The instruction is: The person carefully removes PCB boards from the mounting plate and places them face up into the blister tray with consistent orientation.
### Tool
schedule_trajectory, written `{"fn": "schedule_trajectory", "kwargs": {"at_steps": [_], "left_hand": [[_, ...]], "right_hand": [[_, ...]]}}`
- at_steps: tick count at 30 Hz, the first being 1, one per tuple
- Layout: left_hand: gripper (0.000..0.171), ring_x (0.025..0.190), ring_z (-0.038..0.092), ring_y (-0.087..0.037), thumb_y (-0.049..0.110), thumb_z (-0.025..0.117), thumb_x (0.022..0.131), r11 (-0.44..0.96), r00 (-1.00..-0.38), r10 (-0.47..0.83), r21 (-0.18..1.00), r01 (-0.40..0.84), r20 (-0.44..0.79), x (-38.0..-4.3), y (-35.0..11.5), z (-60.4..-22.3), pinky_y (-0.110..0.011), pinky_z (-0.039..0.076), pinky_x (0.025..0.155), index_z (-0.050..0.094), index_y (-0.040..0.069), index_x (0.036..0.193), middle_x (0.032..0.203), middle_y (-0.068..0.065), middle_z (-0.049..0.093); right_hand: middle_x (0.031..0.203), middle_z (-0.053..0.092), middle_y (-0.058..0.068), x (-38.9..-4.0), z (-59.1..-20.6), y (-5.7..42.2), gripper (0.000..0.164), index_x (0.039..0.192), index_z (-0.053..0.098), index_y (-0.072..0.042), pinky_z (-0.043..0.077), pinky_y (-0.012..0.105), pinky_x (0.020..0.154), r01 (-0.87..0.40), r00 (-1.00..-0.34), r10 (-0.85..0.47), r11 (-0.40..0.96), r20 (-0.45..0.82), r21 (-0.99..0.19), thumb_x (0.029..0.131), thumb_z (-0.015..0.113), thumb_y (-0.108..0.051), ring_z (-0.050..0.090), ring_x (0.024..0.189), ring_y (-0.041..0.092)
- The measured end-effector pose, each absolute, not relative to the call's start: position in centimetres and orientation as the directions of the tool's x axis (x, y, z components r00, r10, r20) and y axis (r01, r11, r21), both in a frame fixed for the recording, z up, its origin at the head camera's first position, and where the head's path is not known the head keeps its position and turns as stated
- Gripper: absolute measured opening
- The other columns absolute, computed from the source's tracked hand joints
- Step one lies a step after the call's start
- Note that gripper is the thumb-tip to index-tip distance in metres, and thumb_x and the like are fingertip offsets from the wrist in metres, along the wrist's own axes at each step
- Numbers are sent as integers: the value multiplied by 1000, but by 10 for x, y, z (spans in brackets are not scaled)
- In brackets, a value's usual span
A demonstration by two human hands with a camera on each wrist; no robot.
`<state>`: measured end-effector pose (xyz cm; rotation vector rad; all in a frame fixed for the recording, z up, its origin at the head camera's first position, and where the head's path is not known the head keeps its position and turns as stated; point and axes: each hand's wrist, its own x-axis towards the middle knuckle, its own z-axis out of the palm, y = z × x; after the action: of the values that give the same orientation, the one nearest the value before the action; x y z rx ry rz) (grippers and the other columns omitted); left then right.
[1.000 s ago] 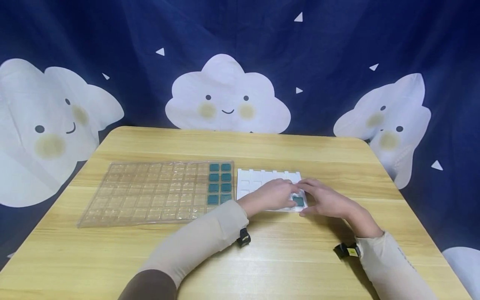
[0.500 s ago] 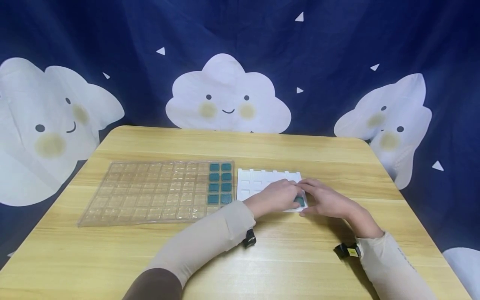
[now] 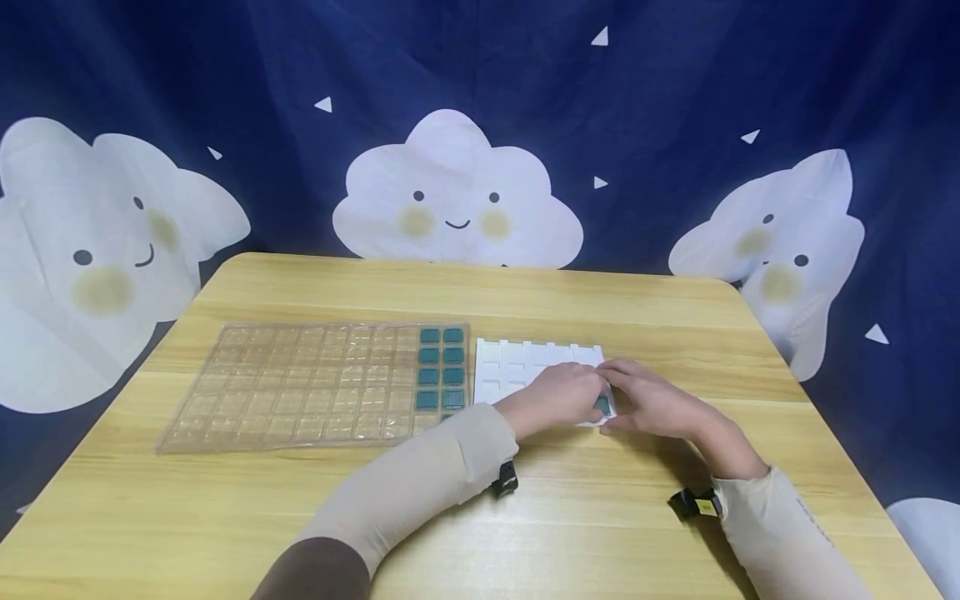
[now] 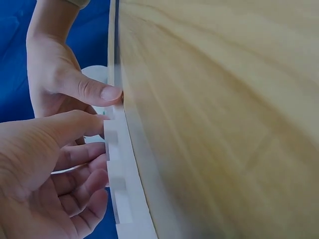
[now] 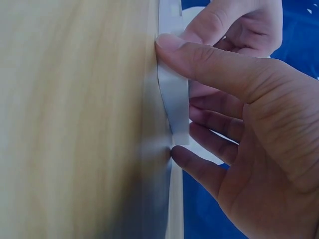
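A white slotted tray [image 3: 513, 357] lies flat on the table, right of centre. In its front right corner sits a small green square piece [image 3: 603, 406], mostly covered by my left hand [image 3: 561, 395]. Thumb and fingertips of that hand press at the piece; in the left wrist view its other fingers [image 4: 82, 196] are loosely bent beside the tray. My right hand [image 3: 654, 404] grips the tray's right end. Its thumb [image 5: 172, 44] lies along the near edge and its fingers reach the other side.
Left of the white tray lies a large clear plastic tray [image 3: 300, 375] with many compartments. Several green square pieces [image 3: 429, 356] fill its right columns. My left sleeve [image 3: 420, 475] crosses its front right corner. A dark blue curtain [image 3: 480, 50] hangs behind the table [image 3: 480, 292].
My left hand has shifted slightly right over the green piece in the white tray and now covers more of it. The right hand has stayed in place.
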<state>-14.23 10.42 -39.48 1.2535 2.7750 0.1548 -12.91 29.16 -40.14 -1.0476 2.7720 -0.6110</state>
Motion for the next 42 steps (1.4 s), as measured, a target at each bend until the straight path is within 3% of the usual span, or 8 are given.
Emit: {"fn": "schedule_trajectory", "kwargs": {"at_steps": [9,23,27,34,42], "left_hand": [[19,75,54,-6,37,72,87,634,-640,769,117,765,17,-140,102,-392,-16,47,62,71,19,95,86,10,61],[20,70,49,-8,34,71,88,631,-640,767,213,746,-31,-145,78,-382,-21,43,59,70,19,100,79,8,56],[29,76,54,-8,34,72,88,640,-652,757,245,729,-38,-145,69,-378,-22,46,66,71,17,112,90,6,62],[36,101,62,-12,33,72,88,639,-653,756,252,726,-35,-146,52,-374,-26,49,91,70,15,119,110,2,68],[35,100,62,-12,32,71,88,625,-642,766,267,733,-31,-144,35,-371,-26,49,90,71,12,117,109,1,68]], "right_hand": [[134,51,13,-129,-400,291,71,130,58,3,40,48,105,-600,-760,-649,682,33,-418,73,87,-28,49,123,32],[133,52,9,-128,-400,291,71,133,57,-4,40,50,104,-595,-763,-646,691,18,-411,73,87,-27,47,124,31],[133,52,9,-128,-400,291,74,135,55,-5,41,51,103,-596,-765,-644,693,23,-406,73,87,-27,48,123,31],[133,52,14,-127,-399,290,76,135,54,1,41,52,103,-597,-770,-638,709,20,-376,73,87,-27,48,123,35],[133,52,14,-128,-401,290,77,136,54,-1,39,52,104,-583,-777,-630,718,2,-380,73,87,-28,47,124,35]]}}
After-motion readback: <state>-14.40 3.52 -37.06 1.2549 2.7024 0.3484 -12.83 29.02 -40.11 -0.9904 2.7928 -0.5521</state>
